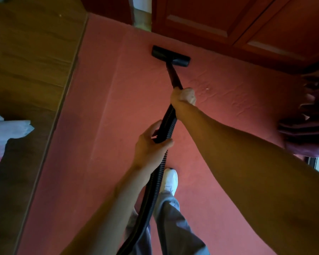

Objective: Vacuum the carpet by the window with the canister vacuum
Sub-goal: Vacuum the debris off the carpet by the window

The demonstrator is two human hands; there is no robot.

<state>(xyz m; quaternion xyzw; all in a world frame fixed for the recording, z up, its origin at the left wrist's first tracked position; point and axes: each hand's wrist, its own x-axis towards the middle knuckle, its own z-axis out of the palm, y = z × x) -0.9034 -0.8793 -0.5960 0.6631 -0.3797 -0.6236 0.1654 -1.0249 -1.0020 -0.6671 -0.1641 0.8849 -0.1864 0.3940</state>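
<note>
Right hand (183, 97): fingers are curled tight round the dark wand (174, 76), at its upper end where the hose begins. Arm reaches out straight ahead of me.

Left hand (151, 142): lower down the same line. Thumb lies on one side and fingers wrap under the black ribbed hose (155, 181), at its thick end. The grip looks looser than the right one.

Floor head (170, 56): black, flat on the red carpet (99, 126), close to the foot of the reddish wooden cabinet doors (228, 24). I cannot tell whether it touches them.

The hose runs down past my grey trouser leg (173, 218) and out of the bottom of the view. The canister itself is out of view.

My white shoe (170, 179) stands on the carpet just beside the hose. The carpet shows creases right of the wand.

Left edge: wood-grain surface (26, 52), white cloth (6, 133) lying on it. Right edge: purple curtain (311, 107), bunched in folds.
</note>
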